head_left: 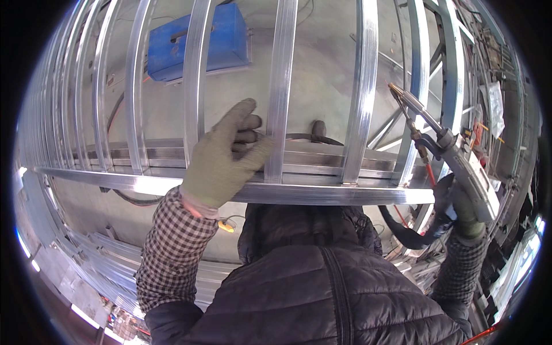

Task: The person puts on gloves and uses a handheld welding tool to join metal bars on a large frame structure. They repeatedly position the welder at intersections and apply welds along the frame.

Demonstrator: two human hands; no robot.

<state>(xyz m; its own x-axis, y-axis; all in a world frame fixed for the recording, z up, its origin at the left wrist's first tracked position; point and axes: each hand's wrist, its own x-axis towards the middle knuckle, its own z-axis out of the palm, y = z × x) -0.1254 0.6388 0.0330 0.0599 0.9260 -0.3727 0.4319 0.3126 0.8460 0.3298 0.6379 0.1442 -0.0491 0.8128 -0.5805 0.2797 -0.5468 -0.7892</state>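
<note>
A metal frame of shiny square tubes spreads before me, with several upright bars [280, 86] meeting a long bottom rail [333, 195]. My left hand [221, 161], in a pale green glove, is over the rail between two bars. Its fingers are apart and it holds nothing; a fingertip is close to one bar, and I cannot tell if they touch. At the right, my gloved right hand [468, 215] is wrapped round a grey welding gun [468, 169]. The gun's copper-coloured tip points up and left, near another bar, with a thin feed tube alongside it.
A blue metal box [227, 37] stands on the floor beyond the bars. A dark hose [397, 230] loops down by the gun. Stacked metal tubes [103, 261] lie at the lower left. Racks and clutter [497, 115] line the right side. A shoe tip [318, 127] shows below the frame.
</note>
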